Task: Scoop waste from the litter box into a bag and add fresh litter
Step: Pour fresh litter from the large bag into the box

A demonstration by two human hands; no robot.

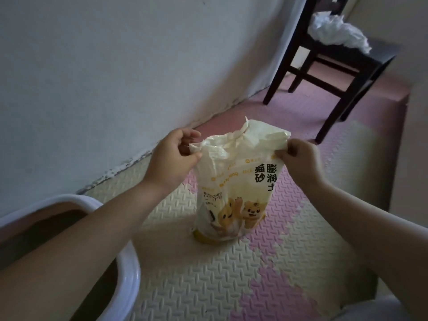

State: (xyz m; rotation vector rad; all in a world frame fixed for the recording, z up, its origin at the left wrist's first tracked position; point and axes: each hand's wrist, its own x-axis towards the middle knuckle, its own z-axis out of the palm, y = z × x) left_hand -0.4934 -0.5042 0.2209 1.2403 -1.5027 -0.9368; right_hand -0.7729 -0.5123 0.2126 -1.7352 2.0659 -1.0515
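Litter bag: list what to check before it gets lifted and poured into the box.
1. Grip of the left hand on the top edge of the litter bag: ok.
2. Grip of the right hand on the opposite top edge: ok.
3. Bag upright on the foam mat: ok.
4. Bag mouth fully open: cannot tell, the top is crumpled.
5. The litter box uncovered, to the left and apart from the bag: ok.
6. Litter left in the bag: cannot tell.

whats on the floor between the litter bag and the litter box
Only bare foam mat lies between the litter bag and the litter box in the head view; the left forearm crosses above that stretch.
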